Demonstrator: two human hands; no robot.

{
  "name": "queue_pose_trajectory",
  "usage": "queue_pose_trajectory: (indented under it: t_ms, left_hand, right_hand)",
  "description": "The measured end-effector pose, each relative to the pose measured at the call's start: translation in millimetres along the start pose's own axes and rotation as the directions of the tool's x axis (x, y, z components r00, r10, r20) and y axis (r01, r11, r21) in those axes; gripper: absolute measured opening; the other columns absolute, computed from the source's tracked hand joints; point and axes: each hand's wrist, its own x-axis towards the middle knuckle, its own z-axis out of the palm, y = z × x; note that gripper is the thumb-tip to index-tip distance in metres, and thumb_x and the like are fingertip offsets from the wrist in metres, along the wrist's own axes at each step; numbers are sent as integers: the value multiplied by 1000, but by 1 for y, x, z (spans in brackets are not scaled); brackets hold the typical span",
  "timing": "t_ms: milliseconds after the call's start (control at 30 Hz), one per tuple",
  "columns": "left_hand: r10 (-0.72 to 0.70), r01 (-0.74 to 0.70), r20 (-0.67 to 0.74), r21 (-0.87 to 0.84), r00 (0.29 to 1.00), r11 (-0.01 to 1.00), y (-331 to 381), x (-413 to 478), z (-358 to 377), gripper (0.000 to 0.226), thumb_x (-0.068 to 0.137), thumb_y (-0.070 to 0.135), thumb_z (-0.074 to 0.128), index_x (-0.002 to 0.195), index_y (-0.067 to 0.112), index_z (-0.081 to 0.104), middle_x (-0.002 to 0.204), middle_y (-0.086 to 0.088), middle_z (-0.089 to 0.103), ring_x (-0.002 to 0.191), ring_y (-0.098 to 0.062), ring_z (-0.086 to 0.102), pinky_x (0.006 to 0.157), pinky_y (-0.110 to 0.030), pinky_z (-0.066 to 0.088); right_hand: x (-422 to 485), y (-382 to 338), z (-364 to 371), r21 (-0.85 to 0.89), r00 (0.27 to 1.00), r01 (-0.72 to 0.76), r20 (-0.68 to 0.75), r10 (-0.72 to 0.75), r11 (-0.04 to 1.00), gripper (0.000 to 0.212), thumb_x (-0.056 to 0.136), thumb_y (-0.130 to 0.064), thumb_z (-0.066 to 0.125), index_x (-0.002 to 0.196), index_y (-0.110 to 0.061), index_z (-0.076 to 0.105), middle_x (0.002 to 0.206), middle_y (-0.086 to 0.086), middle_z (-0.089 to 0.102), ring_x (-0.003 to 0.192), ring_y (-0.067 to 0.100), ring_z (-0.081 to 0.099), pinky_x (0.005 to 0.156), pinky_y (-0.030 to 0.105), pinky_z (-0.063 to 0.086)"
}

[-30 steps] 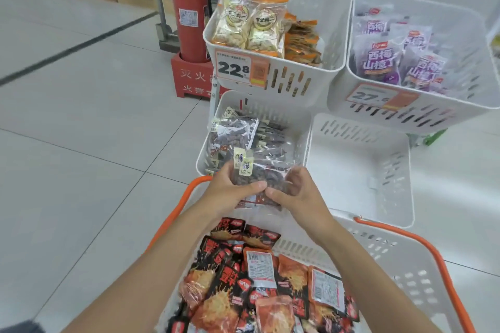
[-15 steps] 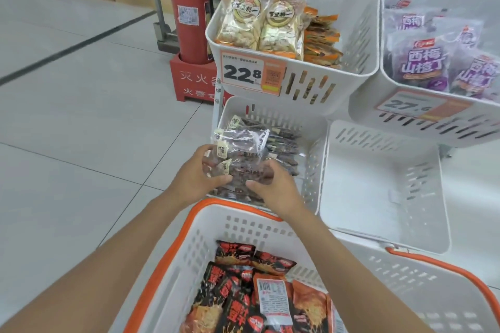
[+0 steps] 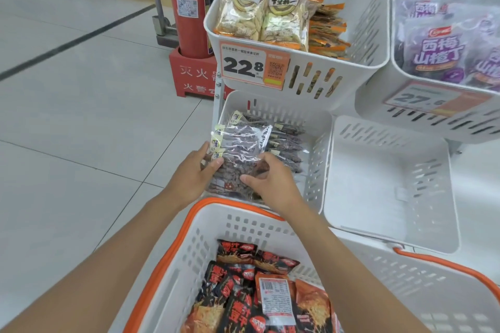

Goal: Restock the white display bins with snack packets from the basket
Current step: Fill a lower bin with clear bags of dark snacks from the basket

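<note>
left hand (image 3: 193,170) and right hand (image 3: 270,184) each pinched the clear packet stack (image 3: 240,149); it seemed best lowered level at six o'clock in the white bin (image 3: 319,143).

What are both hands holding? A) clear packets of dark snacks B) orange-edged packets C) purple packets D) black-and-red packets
A: the left hand and right hand grip a stack of clear packets of dark snacks at the lower left bin.
</note>
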Motion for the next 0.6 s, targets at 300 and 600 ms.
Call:
queue_pose_trajectory:
  t_ms: [300, 600]
  left_hand:
    - [-76, 76, 19, -13, 997, 997, -7, -8, -3, 106, 72, 59, 75, 155, 32, 14, 128, 4, 36, 99, -18, 52, 93, -39, 49]
    - [7, -16, -134, -71, 991, 997, -8, -2, 7, 88, 59, 44, 89, 131, 34, 41, 112, 12, 48, 82, -15, 57, 75, -36, 53]
  right_hand:
    - [7, 0, -6, 70, 951, -203, 251, 179, 977, 69, 75, -30, 83, 127, -7, 45, 92, 4, 60, 87, 28, 68, 80, 50, 57]
    - [44, -1, -12, 265, 996, -90, 19, 89, 960, 106, 81, -43, 75, 156, -28, 1, 159, -6, 24, 135, 15, 39, 104, 34, 41]
